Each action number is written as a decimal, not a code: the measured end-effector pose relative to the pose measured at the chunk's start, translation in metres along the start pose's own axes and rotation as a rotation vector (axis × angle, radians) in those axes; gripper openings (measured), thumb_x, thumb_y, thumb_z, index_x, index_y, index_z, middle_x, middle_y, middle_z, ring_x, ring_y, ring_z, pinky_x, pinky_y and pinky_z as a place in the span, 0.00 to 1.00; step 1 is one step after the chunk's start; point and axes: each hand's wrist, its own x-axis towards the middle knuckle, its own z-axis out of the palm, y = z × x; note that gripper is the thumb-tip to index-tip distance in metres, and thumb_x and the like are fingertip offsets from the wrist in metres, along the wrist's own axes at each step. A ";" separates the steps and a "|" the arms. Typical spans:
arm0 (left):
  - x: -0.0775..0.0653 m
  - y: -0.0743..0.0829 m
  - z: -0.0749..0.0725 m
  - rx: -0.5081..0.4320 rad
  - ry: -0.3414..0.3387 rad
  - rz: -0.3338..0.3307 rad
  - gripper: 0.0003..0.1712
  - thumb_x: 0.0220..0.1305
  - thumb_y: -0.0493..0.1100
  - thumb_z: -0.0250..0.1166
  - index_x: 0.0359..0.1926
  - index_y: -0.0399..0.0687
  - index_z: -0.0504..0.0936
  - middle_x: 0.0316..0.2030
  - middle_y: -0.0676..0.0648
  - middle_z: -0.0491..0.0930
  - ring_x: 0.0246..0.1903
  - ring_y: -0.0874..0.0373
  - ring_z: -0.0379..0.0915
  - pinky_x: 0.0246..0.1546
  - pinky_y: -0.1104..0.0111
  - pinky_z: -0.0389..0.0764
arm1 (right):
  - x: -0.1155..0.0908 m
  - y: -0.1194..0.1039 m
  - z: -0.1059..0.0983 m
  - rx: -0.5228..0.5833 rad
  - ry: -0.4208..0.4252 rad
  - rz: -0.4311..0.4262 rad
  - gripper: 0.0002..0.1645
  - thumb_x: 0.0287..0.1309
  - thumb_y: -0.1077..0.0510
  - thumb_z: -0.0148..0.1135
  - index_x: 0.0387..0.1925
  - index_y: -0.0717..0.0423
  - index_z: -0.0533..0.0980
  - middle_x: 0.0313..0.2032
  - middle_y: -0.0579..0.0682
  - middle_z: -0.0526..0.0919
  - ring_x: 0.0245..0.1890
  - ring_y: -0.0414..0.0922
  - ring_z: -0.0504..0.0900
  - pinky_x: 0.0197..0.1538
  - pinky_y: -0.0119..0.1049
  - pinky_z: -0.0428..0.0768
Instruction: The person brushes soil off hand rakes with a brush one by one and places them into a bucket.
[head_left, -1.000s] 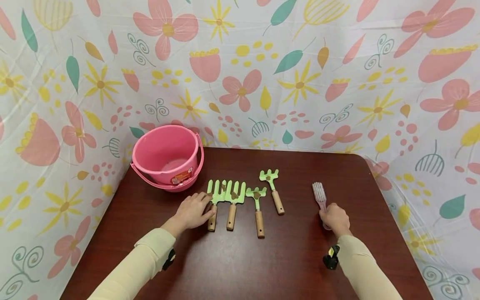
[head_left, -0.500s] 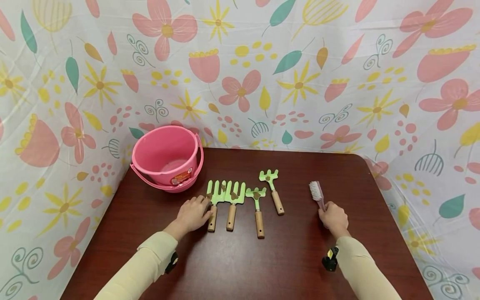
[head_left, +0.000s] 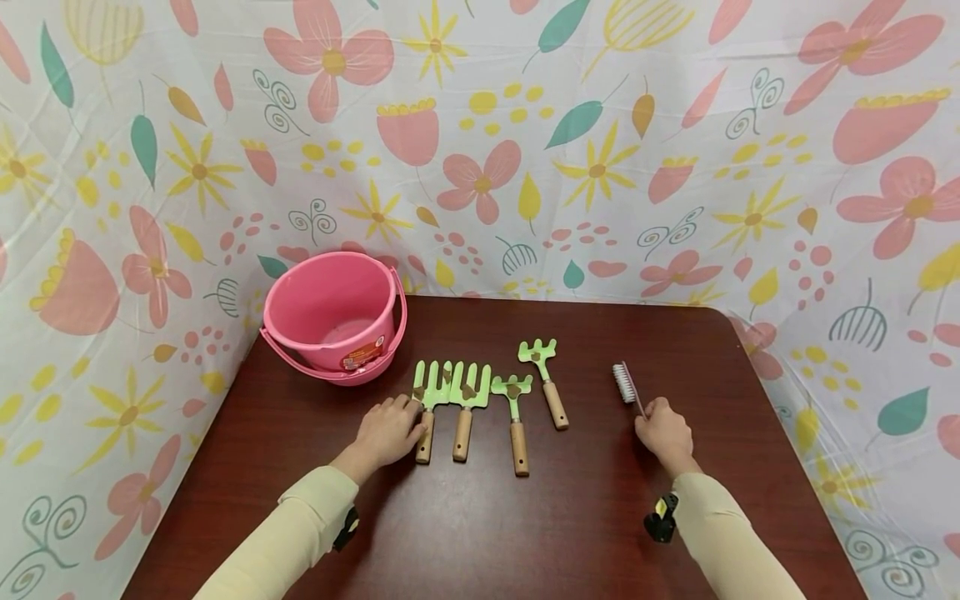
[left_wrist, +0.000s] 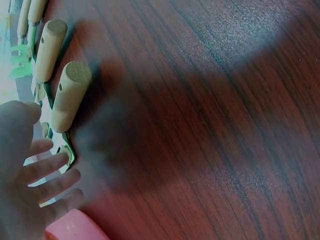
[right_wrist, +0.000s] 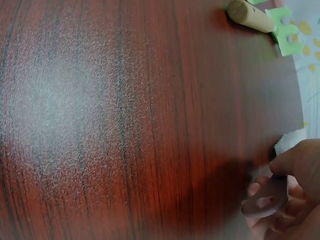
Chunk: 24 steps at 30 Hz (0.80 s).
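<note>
At four o'clock, the right hand (head_left: 666,435) aptly grips the likely light, stiff brush (head_left: 624,384) by its handle (right_wrist: 276,191); the left hand (head_left: 386,430), loose-fingered, holds nothing.

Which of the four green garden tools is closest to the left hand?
The leftmost tool, the one nearest the pink bucket: the left hand is right beside its wooden handle, while the other three lie farther right.

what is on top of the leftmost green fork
A brown piece shows at the fork's left edge; another shows where it borders the next fork. The left hand covers part of that left edge, hiding anything there.
</note>
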 end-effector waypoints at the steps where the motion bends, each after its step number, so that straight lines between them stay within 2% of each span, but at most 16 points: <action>1: 0.000 0.000 0.000 -0.001 0.000 -0.003 0.21 0.60 0.54 0.58 0.47 0.45 0.77 0.41 0.44 0.76 0.41 0.47 0.73 0.40 0.55 0.75 | 0.000 -0.001 0.000 0.004 -0.006 -0.003 0.13 0.55 0.56 0.49 0.38 0.63 0.66 0.29 0.63 0.77 0.25 0.56 0.76 0.26 0.47 0.72; 5: 0.001 0.002 0.003 0.003 0.008 -0.018 0.21 0.59 0.54 0.58 0.45 0.44 0.78 0.39 0.44 0.76 0.39 0.47 0.73 0.38 0.55 0.75 | 0.001 -0.002 -0.001 0.006 -0.031 -0.014 0.19 0.57 0.53 0.50 0.43 0.66 0.69 0.34 0.65 0.79 0.28 0.55 0.77 0.30 0.49 0.73; 9: 0.002 0.004 0.006 0.002 -0.002 -0.046 0.22 0.59 0.55 0.58 0.44 0.43 0.78 0.36 0.44 0.76 0.37 0.47 0.73 0.36 0.56 0.76 | 0.001 -0.002 -0.001 0.015 -0.058 -0.016 0.23 0.60 0.49 0.49 0.44 0.66 0.72 0.34 0.62 0.80 0.25 0.50 0.76 0.30 0.46 0.73; 15: 0.003 0.007 0.011 0.010 -0.068 -0.108 0.27 0.56 0.59 0.60 0.47 0.43 0.77 0.39 0.44 0.75 0.38 0.48 0.73 0.35 0.56 0.76 | 0.002 0.000 0.001 0.048 -0.107 -0.016 0.28 0.66 0.47 0.40 0.48 0.69 0.70 0.23 0.55 0.77 0.15 0.44 0.72 0.29 0.41 0.70; 20: 0.005 0.012 0.013 0.004 -0.099 -0.158 0.31 0.54 0.62 0.61 0.48 0.42 0.77 0.41 0.42 0.75 0.39 0.47 0.74 0.34 0.55 0.77 | 0.004 0.002 0.002 0.077 -0.139 -0.025 0.29 0.67 0.48 0.38 0.51 0.69 0.68 0.11 0.48 0.72 0.15 0.44 0.72 0.33 0.41 0.69; 24: 0.005 0.018 0.015 -0.002 -0.091 -0.196 0.31 0.53 0.63 0.61 0.45 0.41 0.77 0.38 0.42 0.74 0.36 0.48 0.75 0.30 0.55 0.77 | 0.005 0.003 0.002 0.125 -0.158 -0.009 0.27 0.66 0.48 0.39 0.50 0.68 0.69 0.14 0.48 0.75 0.16 0.44 0.72 0.32 0.38 0.68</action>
